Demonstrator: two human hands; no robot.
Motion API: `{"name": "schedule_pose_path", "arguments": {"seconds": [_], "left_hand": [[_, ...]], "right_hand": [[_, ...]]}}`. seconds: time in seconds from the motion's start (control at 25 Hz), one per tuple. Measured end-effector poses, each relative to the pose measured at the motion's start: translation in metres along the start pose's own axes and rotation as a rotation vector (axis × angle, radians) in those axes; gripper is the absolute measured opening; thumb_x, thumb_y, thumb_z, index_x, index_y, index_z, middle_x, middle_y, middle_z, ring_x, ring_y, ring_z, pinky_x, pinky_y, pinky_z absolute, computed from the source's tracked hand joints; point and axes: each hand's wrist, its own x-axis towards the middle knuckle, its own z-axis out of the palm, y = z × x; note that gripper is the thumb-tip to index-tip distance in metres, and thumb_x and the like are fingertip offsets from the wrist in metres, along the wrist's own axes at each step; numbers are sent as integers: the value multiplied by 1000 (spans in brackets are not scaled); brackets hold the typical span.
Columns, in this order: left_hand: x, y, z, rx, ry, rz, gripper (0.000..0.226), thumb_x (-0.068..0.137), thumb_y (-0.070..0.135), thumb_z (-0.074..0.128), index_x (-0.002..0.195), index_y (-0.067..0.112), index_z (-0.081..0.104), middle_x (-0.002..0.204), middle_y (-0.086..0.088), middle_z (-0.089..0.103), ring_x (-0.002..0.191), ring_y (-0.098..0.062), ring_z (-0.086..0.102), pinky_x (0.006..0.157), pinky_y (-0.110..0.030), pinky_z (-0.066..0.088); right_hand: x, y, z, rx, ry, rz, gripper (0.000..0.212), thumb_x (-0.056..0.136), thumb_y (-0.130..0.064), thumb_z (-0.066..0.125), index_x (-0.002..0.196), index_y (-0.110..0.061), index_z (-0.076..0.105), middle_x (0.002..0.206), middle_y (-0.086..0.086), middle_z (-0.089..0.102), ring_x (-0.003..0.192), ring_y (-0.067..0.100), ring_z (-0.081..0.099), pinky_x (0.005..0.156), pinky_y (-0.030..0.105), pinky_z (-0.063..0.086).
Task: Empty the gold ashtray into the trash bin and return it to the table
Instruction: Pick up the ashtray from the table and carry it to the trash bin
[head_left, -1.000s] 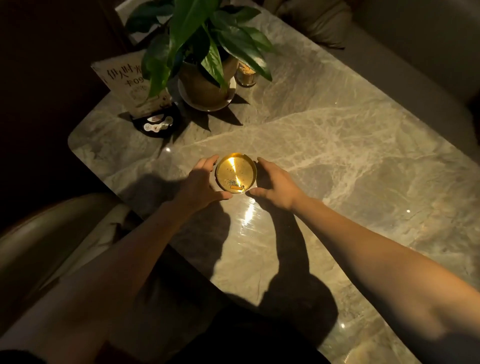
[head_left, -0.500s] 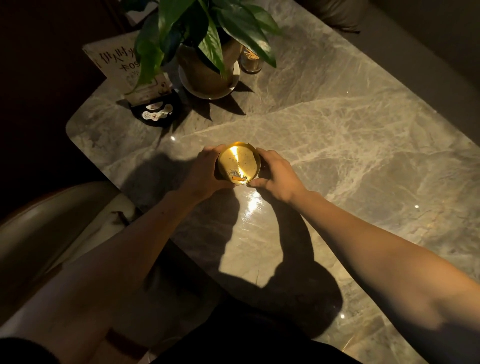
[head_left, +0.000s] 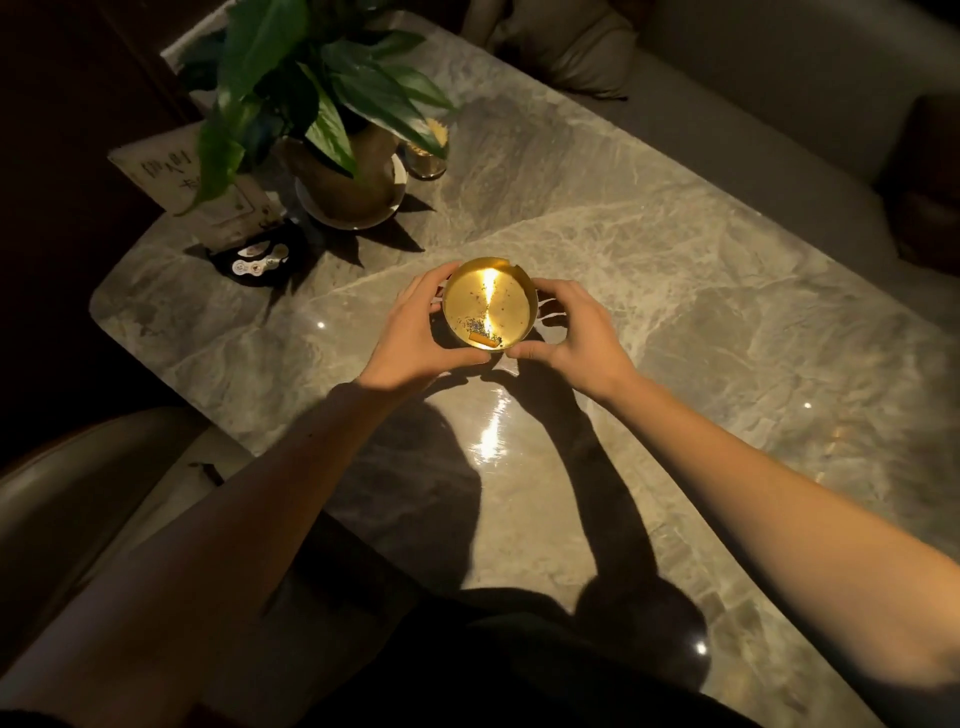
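Note:
A round gold ashtray (head_left: 488, 299) is held just above the marble table (head_left: 675, 312), tilted a little toward me. Ash and one cigarette butt (head_left: 483, 340) lie at its near inside edge. My left hand (head_left: 415, 332) wraps the ashtray's left side. On the opposite side my right hand (head_left: 571, 332) grips it, thumb at the near rim. A shadow shows under the ashtray. No trash bin is in view.
A potted plant (head_left: 343, 171) on a saucer stands at the table's far left. A card sign (head_left: 208, 197) in a black holder is beside it, and a small glass jar (head_left: 426, 156) is behind. Cushioned seats flank the table.
Both hands closed around the ashtray and raised it off the table, tilting it toward me. The view shifted slightly.

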Motion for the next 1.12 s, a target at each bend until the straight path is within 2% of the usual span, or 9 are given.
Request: {"name": "schedule_pose_path", "arguments": {"seconds": [0.16, 0.24, 0.36, 0.48, 0.6, 0.76, 0.92, 1.04, 1.12], "left_hand": [[-3, 41, 42, -40, -57, 61, 109, 54, 42, 92, 146, 32, 33, 147, 1, 44, 131, -13, 45, 109, -30, 39], [-5, 62, 67, -84, -124, 82, 112, 52, 39, 93, 146, 30, 33, 146, 4, 44, 133, -10, 44, 111, -25, 36], [-8, 93, 107, -152, -226, 135, 109, 54, 20, 94, 145, 20, 35, 142, 9, 45, 134, -3, 41, 110, -9, 32], [-19, 126, 155, -188, -294, 199, 103, 53, 15, 95, 141, 13, 42, 141, 1, 48, 134, -10, 45, 115, -22, 34], [-35, 159, 204, -213, -339, 233, 97, 53, 16, 95, 137, 16, 46, 139, -5, 50, 132, -8, 48, 114, -25, 38], [-68, 204, 282, -146, -345, 296, 102, 53, 26, 94, 142, 19, 44, 138, -3, 44, 127, -6, 47, 108, -16, 38], [-109, 237, 365, -144, -345, 235, 116, 50, 38, 93, 149, 23, 35, 145, -2, 39, 136, -12, 42, 114, -25, 37], [-137, 260, 413, -204, -321, 189, 120, 46, 29, 96, 149, 21, 33, 145, -2, 40, 137, -12, 43, 115, -29, 39], [-149, 274, 433, -260, -318, 156, 120, 42, 28, 96, 145, 17, 35, 143, -4, 45, 137, -12, 45, 115, -31, 38]], "right_hand": [[-46, 12, -43, 87, 113, 73, 80, 59, -33, 91, 125, -12, 50, 114, 2, 61, 92, 12, 60, 88, 35, 55], [-74, 26, -67, 140, 154, 106, 77, 60, -27, 91, 123, -12, 50, 100, -4, 61, 84, 9, 57, 87, 35, 55], [-117, 54, -108, 178, 172, 122, 83, 66, -17, 88, 137, -14, 45, 117, -3, 58, 82, 5, 60, 87, 29, 56], [-162, 85, -151, 234, 193, 146, 90, 71, -4, 83, 147, -12, 36, 122, 7, 54, 78, 5, 64, 84, 21, 56], [-207, 112, -189, 251, 226, 121, 80, 70, 1, 82, 140, -10, 46, 120, 13, 51, 74, 0, 62, 79, 17, 54], [-273, 156, -232, 316, 273, 149, 76, 65, -1, 85, 130, -15, 49, 91, 1, 63, 70, 3, 62, 72, 19, 54], [-338, 209, -263, 363, 305, 160, 90, 63, -4, 87, 139, -14, 40, 128, 1, 52, 79, 13, 65, 72, 25, 58], [-380, 242, -282, 314, 328, 153, 101, 62, -16, 88, 147, -21, 32, 132, 0, 47, 86, 16, 66, 75, 26, 59], [-401, 254, -296, 290, 344, 141, 99, 61, -21, 89, 146, -21, 37, 128, 0, 46, 87, 13, 65, 76, 24, 58]]}}
